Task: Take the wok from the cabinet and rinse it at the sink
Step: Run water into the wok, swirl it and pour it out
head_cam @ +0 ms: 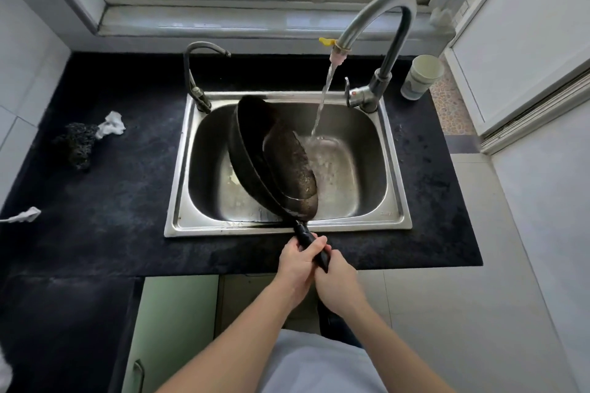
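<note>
Both hands wrap the wok's black handle at lower centre: left hand above, right hand below, presumably to steady its weight. From here I see the wok tipped on edge inside the steel sink, with faucet water falling just beside its rim, likely for draining.
</note>
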{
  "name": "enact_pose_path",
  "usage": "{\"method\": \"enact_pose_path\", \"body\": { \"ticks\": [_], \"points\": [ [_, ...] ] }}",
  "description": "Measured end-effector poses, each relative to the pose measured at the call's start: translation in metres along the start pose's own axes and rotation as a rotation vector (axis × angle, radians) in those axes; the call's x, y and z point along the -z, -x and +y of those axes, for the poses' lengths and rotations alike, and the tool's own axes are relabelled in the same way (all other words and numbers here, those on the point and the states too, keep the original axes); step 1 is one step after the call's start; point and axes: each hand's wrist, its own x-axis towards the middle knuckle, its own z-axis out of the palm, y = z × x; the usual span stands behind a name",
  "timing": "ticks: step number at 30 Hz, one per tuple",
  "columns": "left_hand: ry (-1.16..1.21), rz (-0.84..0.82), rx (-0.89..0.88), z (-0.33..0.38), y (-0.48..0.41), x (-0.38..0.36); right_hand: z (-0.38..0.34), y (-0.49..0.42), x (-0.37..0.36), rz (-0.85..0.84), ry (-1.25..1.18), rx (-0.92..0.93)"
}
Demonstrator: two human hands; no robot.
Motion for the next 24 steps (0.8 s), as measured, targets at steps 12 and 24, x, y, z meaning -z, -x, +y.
{"method": "enact_pose_path", "body": {
  "ticks": [12,24],
  "points": [
    [-0.035,0.043,-0.050,-0.007,-0.006,-0.002,0.014,0.002,-0.003,0.234,0.072,0.241],
    [-0.169,0.127,-0.101,-0.004,0.000,0.012,0.017,-0.002,-0.004,0.081,-0.077,0.319]
  ]
}}
